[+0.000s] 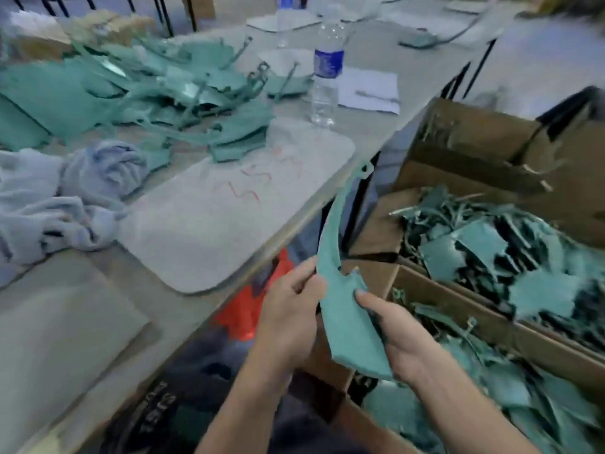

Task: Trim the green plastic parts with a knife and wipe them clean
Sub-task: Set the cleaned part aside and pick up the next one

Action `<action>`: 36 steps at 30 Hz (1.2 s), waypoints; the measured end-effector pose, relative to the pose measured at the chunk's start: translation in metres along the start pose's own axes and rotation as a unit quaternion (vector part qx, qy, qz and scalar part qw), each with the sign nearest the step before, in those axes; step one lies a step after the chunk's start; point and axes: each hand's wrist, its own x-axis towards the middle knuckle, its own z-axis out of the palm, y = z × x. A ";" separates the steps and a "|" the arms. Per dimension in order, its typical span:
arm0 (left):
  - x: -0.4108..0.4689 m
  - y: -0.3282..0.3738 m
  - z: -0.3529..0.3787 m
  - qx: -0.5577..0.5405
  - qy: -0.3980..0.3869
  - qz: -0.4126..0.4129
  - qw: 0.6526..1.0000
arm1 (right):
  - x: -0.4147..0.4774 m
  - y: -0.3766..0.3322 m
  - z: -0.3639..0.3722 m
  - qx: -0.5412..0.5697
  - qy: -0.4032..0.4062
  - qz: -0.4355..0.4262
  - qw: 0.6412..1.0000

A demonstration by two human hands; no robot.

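Beside the grey table [370,132], left hand [289,311] and right hand [397,337] both grip one green part [348,326]; hold it firm and find any ragged rim before cutting.

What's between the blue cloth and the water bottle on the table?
In the head view, the pile of green plastic parts fills the stretch between the crumpled cloth and the bottle. Its near edge reaches the grey mat.
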 end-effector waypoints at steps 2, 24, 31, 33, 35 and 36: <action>0.001 -0.037 0.043 -0.022 -0.082 -0.084 0.993 | -0.008 0.019 -0.054 0.036 0.056 0.020 0.998; 0.022 -0.086 0.075 -0.043 -0.023 -0.210 0.976 | 0.070 0.075 -0.100 0.169 0.152 0.085 0.970; 0.032 -0.011 0.013 0.005 0.057 -0.045 0.997 | 0.027 -0.001 0.012 0.086 -0.141 -0.032 0.986; 0.027 0.022 -0.006 0.041 0.074 0.020 0.996 | 0.011 -0.025 0.043 0.058 -0.245 -0.071 0.965; 0.024 0.052 -0.029 0.052 0.106 0.073 0.990 | 0.000 -0.043 0.078 -0.013 -0.319 -0.102 0.942; 0.023 0.066 -0.042 0.050 0.133 0.091 0.986 | -0.004 -0.049 0.096 -0.052 -0.342 -0.115 0.931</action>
